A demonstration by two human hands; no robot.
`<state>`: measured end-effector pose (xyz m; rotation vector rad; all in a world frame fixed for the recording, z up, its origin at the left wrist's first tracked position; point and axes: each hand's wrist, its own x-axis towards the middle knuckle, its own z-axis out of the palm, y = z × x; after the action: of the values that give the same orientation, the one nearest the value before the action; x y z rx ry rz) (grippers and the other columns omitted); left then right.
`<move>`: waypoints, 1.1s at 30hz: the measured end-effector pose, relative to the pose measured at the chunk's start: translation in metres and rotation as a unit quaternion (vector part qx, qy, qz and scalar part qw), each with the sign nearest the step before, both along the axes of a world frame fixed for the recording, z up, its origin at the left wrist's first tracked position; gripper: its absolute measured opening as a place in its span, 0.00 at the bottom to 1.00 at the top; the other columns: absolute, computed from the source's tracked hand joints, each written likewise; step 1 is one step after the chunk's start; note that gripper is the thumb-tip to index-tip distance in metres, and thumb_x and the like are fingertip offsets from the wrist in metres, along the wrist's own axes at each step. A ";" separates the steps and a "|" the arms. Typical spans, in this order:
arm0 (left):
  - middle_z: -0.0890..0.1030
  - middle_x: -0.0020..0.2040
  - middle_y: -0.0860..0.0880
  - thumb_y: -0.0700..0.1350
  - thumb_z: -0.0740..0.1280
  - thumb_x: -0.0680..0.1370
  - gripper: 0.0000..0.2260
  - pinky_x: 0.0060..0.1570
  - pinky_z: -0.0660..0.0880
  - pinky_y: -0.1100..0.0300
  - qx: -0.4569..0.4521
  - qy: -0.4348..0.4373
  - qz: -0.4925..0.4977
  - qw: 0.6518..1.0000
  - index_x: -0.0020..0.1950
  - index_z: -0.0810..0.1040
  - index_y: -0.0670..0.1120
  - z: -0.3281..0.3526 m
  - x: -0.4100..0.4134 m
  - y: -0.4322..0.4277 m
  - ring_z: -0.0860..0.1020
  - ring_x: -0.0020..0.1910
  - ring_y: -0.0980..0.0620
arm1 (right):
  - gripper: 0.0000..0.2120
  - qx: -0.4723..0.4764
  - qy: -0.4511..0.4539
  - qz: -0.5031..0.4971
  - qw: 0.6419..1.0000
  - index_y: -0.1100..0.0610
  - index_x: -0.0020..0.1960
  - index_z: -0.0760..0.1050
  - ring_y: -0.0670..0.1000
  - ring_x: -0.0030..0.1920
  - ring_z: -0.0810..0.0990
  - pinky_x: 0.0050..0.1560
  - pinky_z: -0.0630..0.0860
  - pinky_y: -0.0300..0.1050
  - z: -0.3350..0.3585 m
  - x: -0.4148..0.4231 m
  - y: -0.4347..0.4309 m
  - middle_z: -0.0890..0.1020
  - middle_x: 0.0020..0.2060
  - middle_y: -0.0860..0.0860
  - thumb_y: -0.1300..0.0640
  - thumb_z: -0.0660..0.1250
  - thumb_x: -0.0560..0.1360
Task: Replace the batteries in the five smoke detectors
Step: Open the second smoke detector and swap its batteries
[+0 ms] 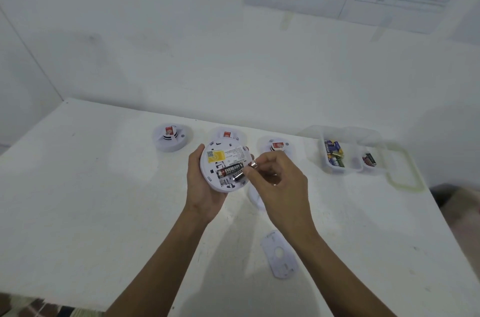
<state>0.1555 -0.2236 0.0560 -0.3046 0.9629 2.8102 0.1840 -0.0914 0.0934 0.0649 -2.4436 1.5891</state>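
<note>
Fingers of the right hand [275, 179] hide half a battery [237, 176] they pinch — left hand [205, 187] clasps the open detector [224, 166]; fifth unit [255, 198] barely shows behind.

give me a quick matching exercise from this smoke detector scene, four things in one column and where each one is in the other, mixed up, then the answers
Things:
1. open detector
2. loose battery
3. cover plate
4. spare batteries

Places:
A. lying flat on the table, near its front edge
B. in the clear container at the far right
C. cradled in the left hand
D. pinched by the right hand at the battery bay

Pairs: 1-C, 2-D, 3-A, 4-B
</note>
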 end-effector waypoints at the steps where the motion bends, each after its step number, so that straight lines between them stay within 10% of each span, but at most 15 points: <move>1: 0.86 0.47 0.46 0.56 0.47 0.81 0.25 0.45 0.81 0.52 -0.003 -0.002 0.001 1.000 0.53 0.83 0.50 -0.001 -0.001 0.000 0.85 0.45 0.48 | 0.07 0.003 0.004 -0.006 1.000 0.53 0.47 0.77 0.38 0.42 0.81 0.40 0.75 0.27 -0.001 0.001 -0.001 0.82 0.38 0.41 0.54 0.73 0.72; 33: 0.81 0.59 0.42 0.60 0.55 0.75 0.23 0.62 0.72 0.43 0.004 0.017 -0.006 1.000 0.58 0.81 0.49 -0.020 -0.021 0.000 0.78 0.59 0.40 | 0.06 0.145 0.086 -0.069 0.983 0.61 0.44 0.82 0.45 0.41 0.76 0.38 0.69 0.21 -0.031 -0.002 -0.028 0.78 0.44 0.53 0.58 0.75 0.70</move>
<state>0.1349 -0.2240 0.0364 -0.2491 0.9561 2.8169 0.1824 -0.1198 0.0622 0.0764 -2.4630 1.1143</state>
